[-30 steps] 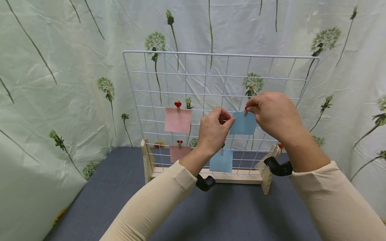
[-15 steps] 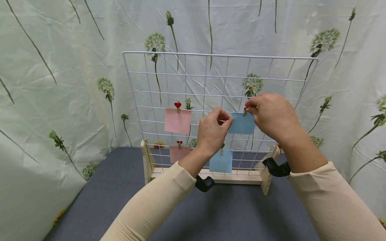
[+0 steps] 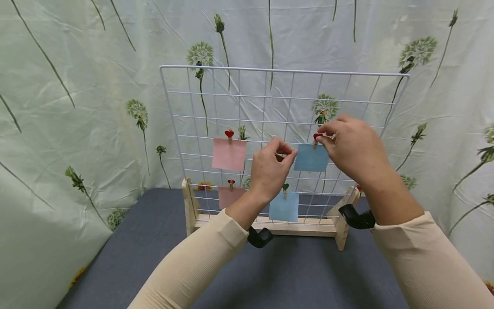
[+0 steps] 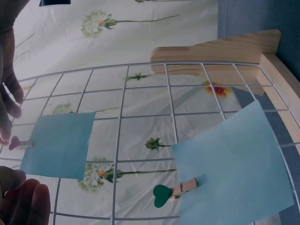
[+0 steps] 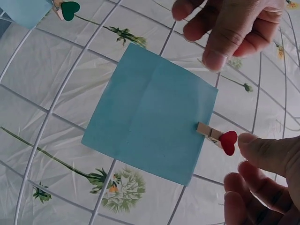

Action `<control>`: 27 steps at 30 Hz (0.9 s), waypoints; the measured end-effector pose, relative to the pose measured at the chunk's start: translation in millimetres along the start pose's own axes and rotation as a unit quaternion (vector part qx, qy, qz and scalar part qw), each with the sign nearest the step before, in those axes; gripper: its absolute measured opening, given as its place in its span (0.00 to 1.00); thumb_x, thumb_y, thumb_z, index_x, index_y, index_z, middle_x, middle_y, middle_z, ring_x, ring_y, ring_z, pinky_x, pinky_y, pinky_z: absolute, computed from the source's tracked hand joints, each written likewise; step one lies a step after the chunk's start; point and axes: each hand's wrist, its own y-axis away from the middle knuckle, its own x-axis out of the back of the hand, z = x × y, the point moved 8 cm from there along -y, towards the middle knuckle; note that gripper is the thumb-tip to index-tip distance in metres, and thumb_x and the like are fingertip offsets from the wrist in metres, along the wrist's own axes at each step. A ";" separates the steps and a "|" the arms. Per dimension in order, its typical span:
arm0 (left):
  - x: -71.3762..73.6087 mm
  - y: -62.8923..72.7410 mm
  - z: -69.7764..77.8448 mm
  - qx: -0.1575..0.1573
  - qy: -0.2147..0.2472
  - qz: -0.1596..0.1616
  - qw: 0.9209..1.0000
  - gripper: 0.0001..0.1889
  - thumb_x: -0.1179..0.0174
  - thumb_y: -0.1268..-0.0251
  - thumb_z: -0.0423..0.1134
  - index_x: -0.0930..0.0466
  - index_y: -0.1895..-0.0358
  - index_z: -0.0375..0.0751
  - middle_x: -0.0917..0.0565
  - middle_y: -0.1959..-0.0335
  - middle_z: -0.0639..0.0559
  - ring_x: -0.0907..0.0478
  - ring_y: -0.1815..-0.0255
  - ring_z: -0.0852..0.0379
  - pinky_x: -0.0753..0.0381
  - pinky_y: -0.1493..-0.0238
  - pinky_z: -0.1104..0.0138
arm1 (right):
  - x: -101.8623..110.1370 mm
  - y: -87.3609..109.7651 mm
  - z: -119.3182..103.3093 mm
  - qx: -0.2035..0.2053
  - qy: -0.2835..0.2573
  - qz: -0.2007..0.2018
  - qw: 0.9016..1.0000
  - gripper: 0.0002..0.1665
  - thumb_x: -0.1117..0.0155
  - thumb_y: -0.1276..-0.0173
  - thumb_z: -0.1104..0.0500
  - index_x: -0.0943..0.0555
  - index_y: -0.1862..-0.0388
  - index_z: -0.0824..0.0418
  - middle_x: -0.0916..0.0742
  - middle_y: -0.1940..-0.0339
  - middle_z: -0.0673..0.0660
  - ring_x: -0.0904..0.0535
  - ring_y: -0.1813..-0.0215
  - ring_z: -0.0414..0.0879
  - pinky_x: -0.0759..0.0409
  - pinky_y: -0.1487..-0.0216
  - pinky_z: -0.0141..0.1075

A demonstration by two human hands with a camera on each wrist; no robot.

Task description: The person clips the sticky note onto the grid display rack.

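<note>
A blue paper square (image 3: 311, 159) hangs on the white wire grid (image 3: 275, 96), held at its top edge by a mini clothespin (image 5: 213, 134) with a red heart. My right hand (image 3: 353, 148) is beside that clothespin. In the right wrist view its thumb (image 5: 260, 147) lies just off the heart, fingers loosely bent with nothing between them. My left hand (image 3: 270, 169) is at the square's left side, and the right wrist view shows its fingertips (image 5: 215, 60) apart from the paper. Below hangs a lighter blue square (image 3: 284, 207) under a green-heart clothespin (image 4: 176, 191).
Two pink squares (image 3: 228, 155) hang on the grid's left under red-heart clothespins (image 3: 229, 135). A wooden stand (image 3: 308, 228) carries the grid on a dark grey tabletop (image 3: 154, 240). Behind hangs a flower-printed curtain (image 3: 96, 51).
My left fingertips have come away from the blue square's left edge. My right thumb and finger have parted, so more of the red heart shows. The square stays on the grid.
</note>
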 end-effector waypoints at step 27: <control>14.1 44.0 -47.7 0.035 -0.043 -0.032 0.998 0.08 0.35 0.28 0.45 0.19 0.58 0.45 0.12 0.62 0.51 0.16 0.69 0.59 0.20 0.69 0.71 | 0.3 28.4 -0.8 0.021 -0.003 0.033 0.999 0.09 0.31 0.29 0.57 0.12 0.60 0.63 0.13 0.63 0.63 0.17 0.64 0.55 0.21 0.67 0.51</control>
